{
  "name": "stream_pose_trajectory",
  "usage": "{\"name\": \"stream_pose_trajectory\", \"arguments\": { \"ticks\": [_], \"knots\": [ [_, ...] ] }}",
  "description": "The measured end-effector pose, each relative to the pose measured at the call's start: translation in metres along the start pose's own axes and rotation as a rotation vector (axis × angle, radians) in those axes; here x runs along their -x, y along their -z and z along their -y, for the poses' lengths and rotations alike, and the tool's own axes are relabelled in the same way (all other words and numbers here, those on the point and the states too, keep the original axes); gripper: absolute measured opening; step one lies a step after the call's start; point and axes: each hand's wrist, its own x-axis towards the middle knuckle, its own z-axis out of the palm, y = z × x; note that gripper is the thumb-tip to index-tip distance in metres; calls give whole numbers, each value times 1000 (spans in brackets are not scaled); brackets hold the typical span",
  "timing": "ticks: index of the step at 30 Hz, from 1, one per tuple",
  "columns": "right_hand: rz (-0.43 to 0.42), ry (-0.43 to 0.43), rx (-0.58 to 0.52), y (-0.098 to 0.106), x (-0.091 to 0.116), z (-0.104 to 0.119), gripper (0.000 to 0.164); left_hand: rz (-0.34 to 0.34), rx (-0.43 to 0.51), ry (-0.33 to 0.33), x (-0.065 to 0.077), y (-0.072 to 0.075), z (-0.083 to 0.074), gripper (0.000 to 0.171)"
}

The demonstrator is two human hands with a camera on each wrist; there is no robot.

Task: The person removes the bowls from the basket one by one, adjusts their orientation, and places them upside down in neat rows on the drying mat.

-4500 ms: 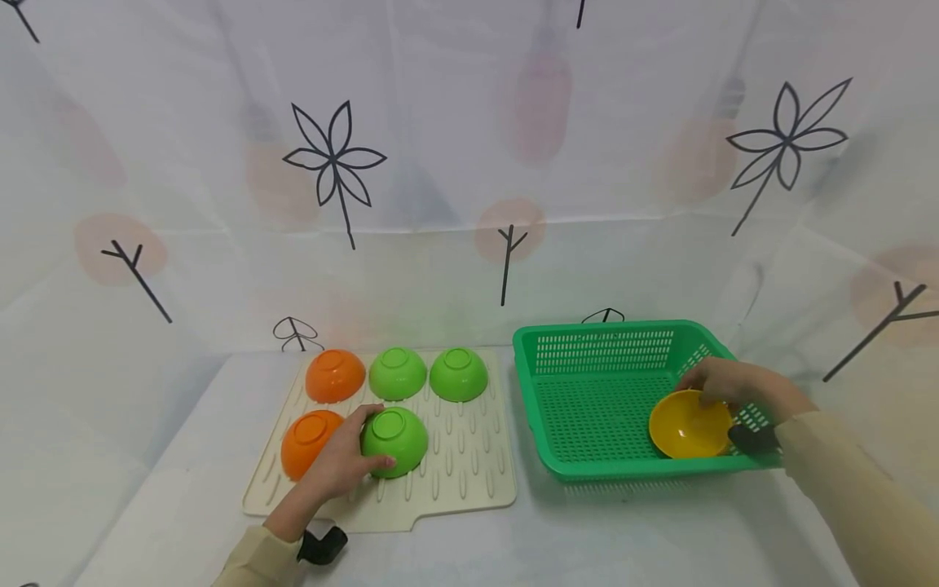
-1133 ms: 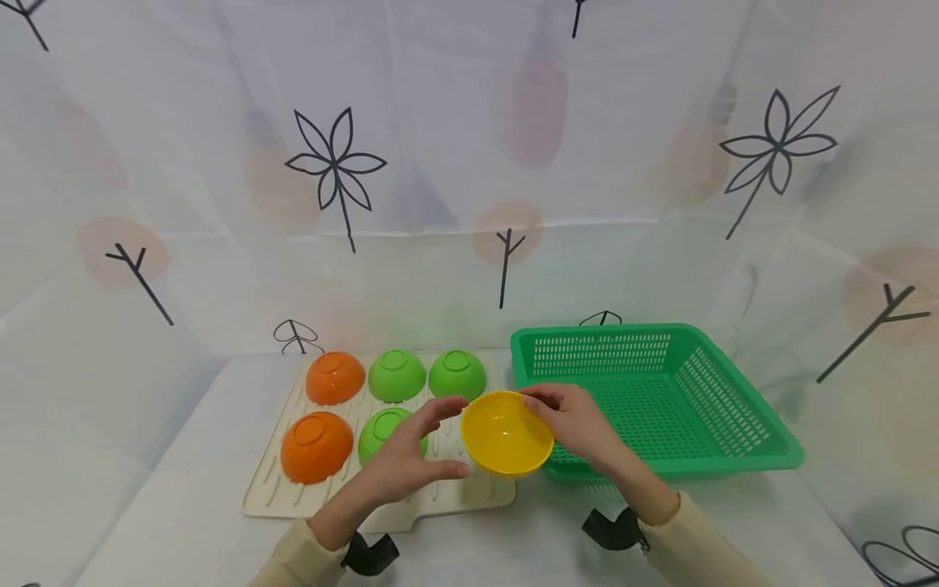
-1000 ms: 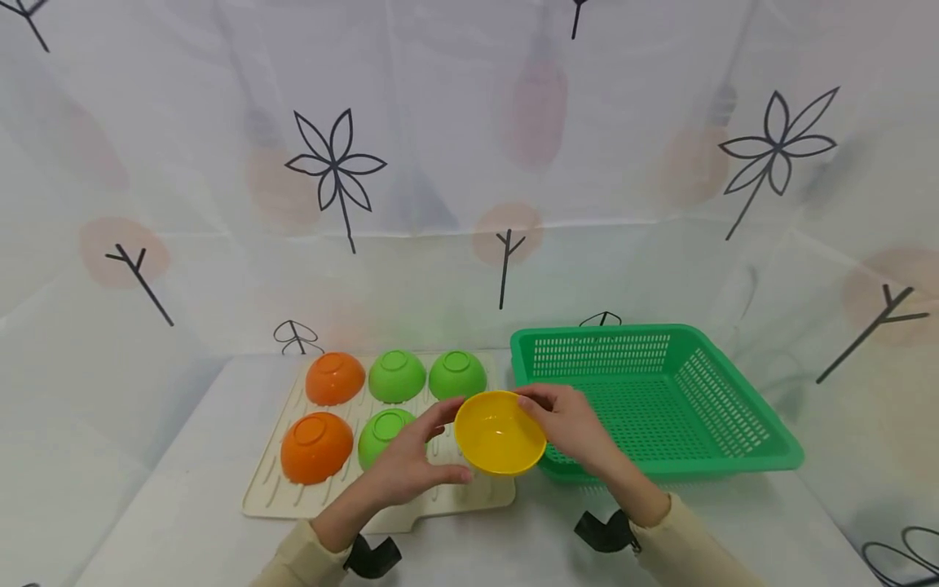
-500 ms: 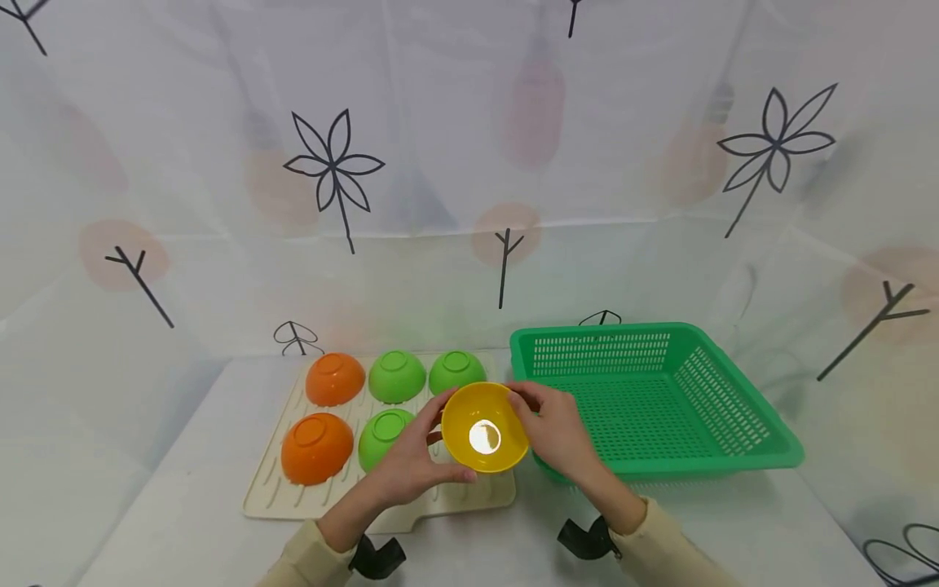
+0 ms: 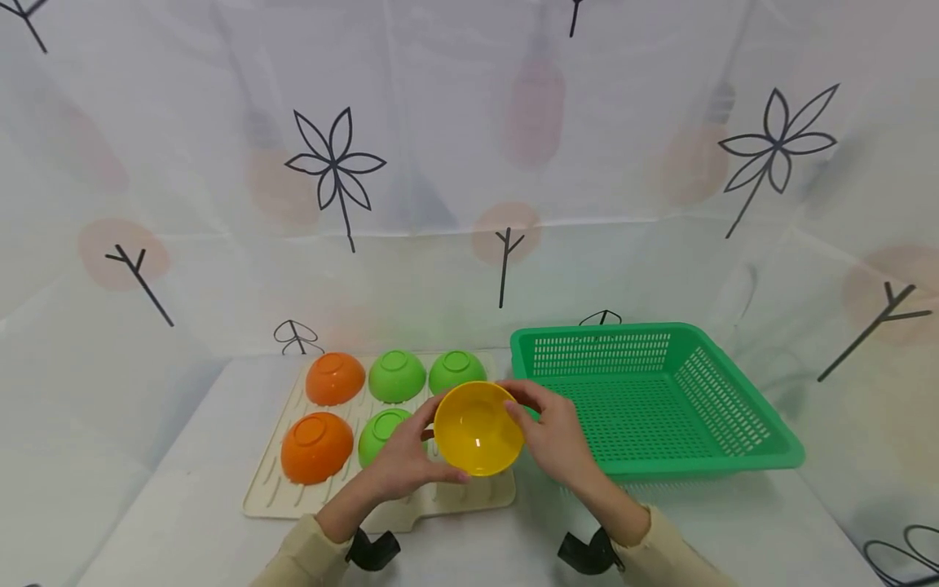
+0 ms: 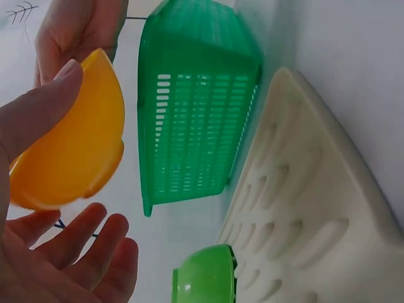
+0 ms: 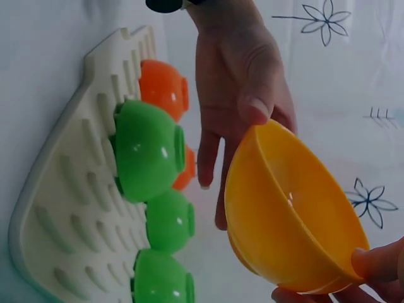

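Note:
A yellow bowl (image 5: 478, 429) is held up between both hands, its open side tilted towards me. My right hand (image 5: 555, 432) pinches its rim at the upper right, thumb inside. My left hand (image 5: 402, 456) spans the bowl's left side, thumb at the lower rim and fingers behind. In the right wrist view, the left thumb (image 7: 255, 108) touches the rim of the bowl. Behind my left hand, an upside-down green bowl (image 5: 381, 432) is partly hidden on the cream drying mat (image 5: 469, 493). An orange bowl (image 5: 317, 448) sits upside down to its left.
Along the mat's back row stand an upside-down orange bowl (image 5: 335, 378) and two green bowls, one green bowl (image 5: 397, 377) in the middle and another green bowl (image 5: 456, 372) to the right. A green perforated basket (image 5: 660, 469) stands right of the mat. A patterned curtain (image 5: 440, 187) hangs behind.
The right hand has taken the yellow bowl out of the basket and brought it left over the mat. My left hand has let go of the front green bowl and met the yellow one.

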Motion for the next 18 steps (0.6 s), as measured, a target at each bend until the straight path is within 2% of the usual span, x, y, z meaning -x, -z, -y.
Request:
{"name": "stream_pose_trajectory", "arguments": {
  "ticks": [7,13,18],
  "knots": [
    [-6,-13,-84,-1,6,6,27,40,21,44,-2,9,12,84],
    [-15,12,-152,-2,10,3,29,90,38,59,-4,14,13,74],
    [4,50,-230,-2,12,1,29,130,59,62,-5,17,12,71]
  ]
}}
